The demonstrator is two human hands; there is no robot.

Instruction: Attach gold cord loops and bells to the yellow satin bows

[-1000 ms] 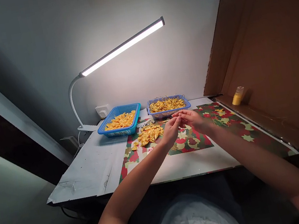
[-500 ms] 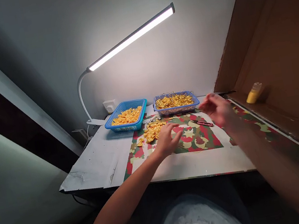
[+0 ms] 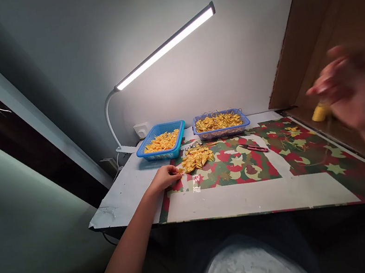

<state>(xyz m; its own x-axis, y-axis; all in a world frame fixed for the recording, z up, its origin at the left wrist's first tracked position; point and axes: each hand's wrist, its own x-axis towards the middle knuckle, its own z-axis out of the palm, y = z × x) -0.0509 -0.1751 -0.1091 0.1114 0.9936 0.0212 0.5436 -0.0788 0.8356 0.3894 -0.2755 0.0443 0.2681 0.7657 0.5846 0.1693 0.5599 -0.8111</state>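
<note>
My left hand [image 3: 167, 177] rests at the left edge of a pile of small folded yellow pieces [image 3: 197, 158] on the patterned mat. Its thumb and fingers are pinched on one small yellow piece [image 3: 180, 171]. Raised over the right side, my right hand [image 3: 350, 88] is smeared by motion, so whether it holds anything is unclear. Below and left of it, a yellow piece with thin strands [image 3: 292, 130] lies on the mat. Pink-handled thread snips [image 3: 255, 147] lie right of the pile.
Two baskets stand at the back: a blue one [image 3: 141, 152] with yellow pieces and a purple-blue one [image 3: 245, 121] with yellow pieces and golden strands. A lit lamp [image 3: 167, 47] arches above. Cardboard [image 3: 304, 25] walls the right side, near a yellow bottle [image 3: 319, 113].
My left hand has gone left from over the mat to the pile's left edge, and its fingers have closed. My right hand has swung up and right. The view has shifted slightly.
</note>
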